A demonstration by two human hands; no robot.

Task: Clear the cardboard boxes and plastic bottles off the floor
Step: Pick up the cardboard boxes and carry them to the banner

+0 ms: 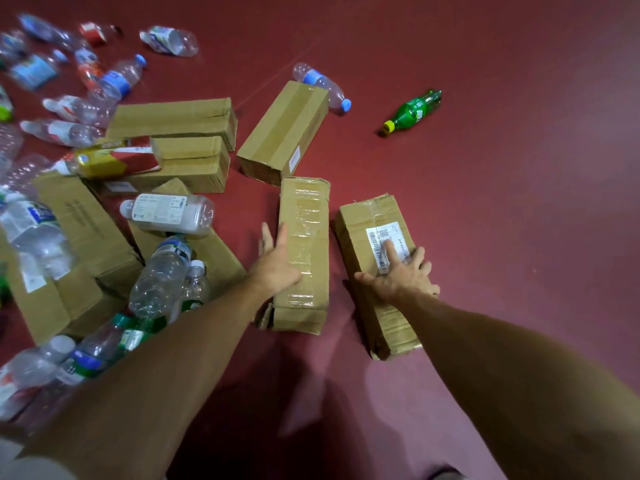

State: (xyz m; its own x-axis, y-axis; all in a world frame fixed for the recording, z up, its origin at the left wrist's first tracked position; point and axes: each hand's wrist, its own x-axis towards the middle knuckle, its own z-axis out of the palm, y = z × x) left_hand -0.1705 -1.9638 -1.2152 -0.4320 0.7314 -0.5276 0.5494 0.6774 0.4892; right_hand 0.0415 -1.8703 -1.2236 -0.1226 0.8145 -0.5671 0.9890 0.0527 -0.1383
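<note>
Two long cardboard boxes lie side by side on the red floor in front of me. My left hand (277,258) rests with straight fingers against the left side of the taped box (306,216). My right hand (401,275) lies spread flat on top of the labelled box (363,216), fingers over its white barcode sticker. Several more cardboard boxes (173,119) and many clear plastic bottles (169,211) are scattered to the left. A green bottle (414,110) lies alone at the far right.
Another box (284,133) lies just beyond the taped one, with a blue-capped bottle (322,83) at its far end. A yellow and red carton (107,159) rests on the box pile. Open red floor spreads to the right and behind the green bottle.
</note>
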